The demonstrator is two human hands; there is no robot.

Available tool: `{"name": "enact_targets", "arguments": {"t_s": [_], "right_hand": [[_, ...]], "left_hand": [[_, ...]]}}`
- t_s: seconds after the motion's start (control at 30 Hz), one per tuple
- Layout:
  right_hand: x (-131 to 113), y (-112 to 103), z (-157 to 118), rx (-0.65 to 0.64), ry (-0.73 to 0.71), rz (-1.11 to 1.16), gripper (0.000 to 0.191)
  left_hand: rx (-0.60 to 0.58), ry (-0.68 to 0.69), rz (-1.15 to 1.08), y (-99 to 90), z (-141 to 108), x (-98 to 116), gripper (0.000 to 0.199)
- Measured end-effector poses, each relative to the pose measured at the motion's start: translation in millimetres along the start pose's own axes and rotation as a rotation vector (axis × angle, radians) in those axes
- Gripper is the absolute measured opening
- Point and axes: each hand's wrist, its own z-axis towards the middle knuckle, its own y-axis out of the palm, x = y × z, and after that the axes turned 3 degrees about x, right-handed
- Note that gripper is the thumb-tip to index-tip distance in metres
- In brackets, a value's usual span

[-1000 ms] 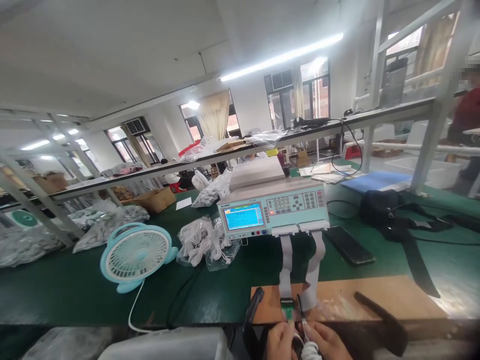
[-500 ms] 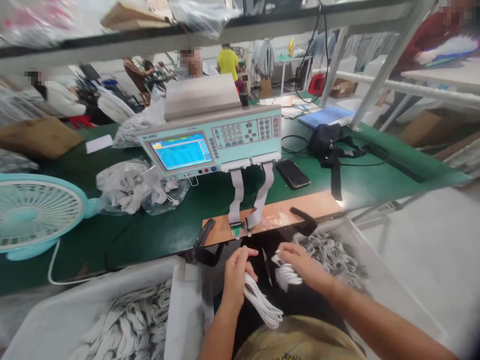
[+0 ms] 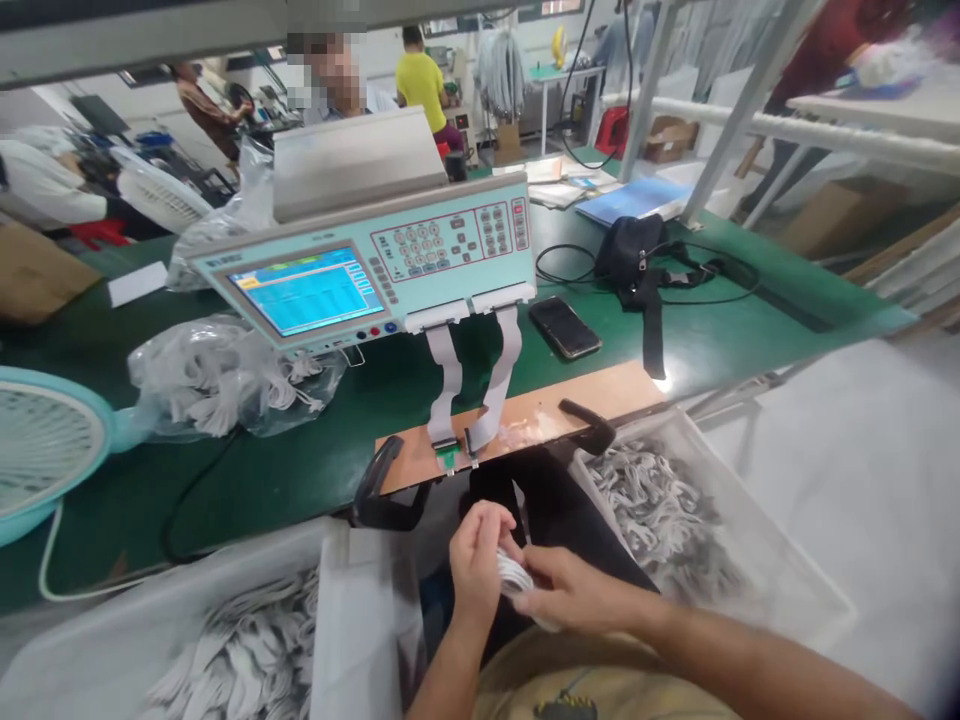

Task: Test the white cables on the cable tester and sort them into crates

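Observation:
A coiled white cable (image 3: pixel 514 573) lies between my two hands above my lap. My left hand (image 3: pixel 480 555) is curled around its left side. From the right, my right hand (image 3: pixel 562 588) grips the coil, thumb below and fingers above. My fingers hide much of the cable, so I cannot tell whether one or two coils are there. Just beyond the hands, two flat ribbon leads (image 3: pixel 446 385) run from a tester (image 3: pixel 442 245) with a lit screen down to small connectors at the edge of a brown board (image 3: pixel 525 425).
Bins of coiled cables stand on both sides, a left bin (image 3: pixel 330 610) and a right bin (image 3: pixel 712 440). Black clamps (image 3: pixel 379 485) hold the board. A phone (image 3: pixel 564 327), black pouch (image 3: pixel 637 260), bagged cables (image 3: pixel 225 375) and fan (image 3: pixel 52 450) occupy the green table. People work behind.
My right hand has moved left and down, bringing its white coil to my left hand. The long coil that hung from my left hand is now mostly hidden. The view has shifted right.

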Motion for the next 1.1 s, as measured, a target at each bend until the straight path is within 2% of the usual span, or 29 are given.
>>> {"name": "enact_targets", "arguments": {"t_s": [0.07,0.1,0.13,0.2,0.3,0.37,0.47,0.57,0.63,0.73,0.83,0.93,1.1], "right_hand": [[3.7,2.9,6.0,0.031,-0.074,-0.074,0.013],[6.1,1.3,7.6,0.068,-0.13,-0.163,0.011],[8.8,-1.6,8.7,0.108,-0.2,-0.282,0.01],[14.7,-9.2,10.0,0.169,-0.354,-0.562,0.011],[23.9,-18.9,12.1,0.143,-0.517,-0.876,0.018],[28.1,-21.7,14.6,0.112,-0.568,-0.984,0.025],[28.8,-21.6,18.4,0.071,-0.652,-1.048,0.035],[24.2,-18.8,19.3,0.025,-0.702,-1.022,0.045],[21.7,-16.3,18.4,0.065,-0.716,-0.974,0.046],[20.0,-12.2,17.5,0.199,-0.722,-0.916,0.039],[13.7,-9.2,17.5,0.234,-0.732,-0.933,0.024],[-3.2,-8.1,14.6,0.155,-0.702,-1.024,0.019],[-30.8,-4.2,5.6,-0.056,-0.547,-1.133,0.015]], "left_hand": [[0.005,0.159,0.102,-8.5,-4.3,3.2,0.021],[-0.005,0.189,0.135,-13.8,-5.1,4.5,0.019],[-0.032,0.175,0.165,-19.5,-5.1,5.4,0.02],[-0.168,0.041,0.228,-30.6,-3.6,5.7,0.022],[-0.4,-0.154,0.299,-42.8,-1.7,3.3,0.018],[-0.468,-0.183,0.324,-46.9,-2.2,1.6,0.017],[-0.509,-0.161,0.357,-48.2,-4.5,1.2,0.014],[-0.472,-0.239,0.288,-47.2,-6.0,2.0,0.02],[-0.438,-0.352,0.185,-45.7,-6.7,1.4,0.023],[-0.358,-0.44,0.026,-41.4,-7.8,-2.5,0.024],[-0.232,-0.445,-0.119,-35.1,-9.7,-8.9,0.023],[-0.16,-0.442,-0.126,-29.5,-13.7,-14.7,0.023],[-0.13,-0.356,0.044,-25.7,-20.9,-18.0,0.023]]}}
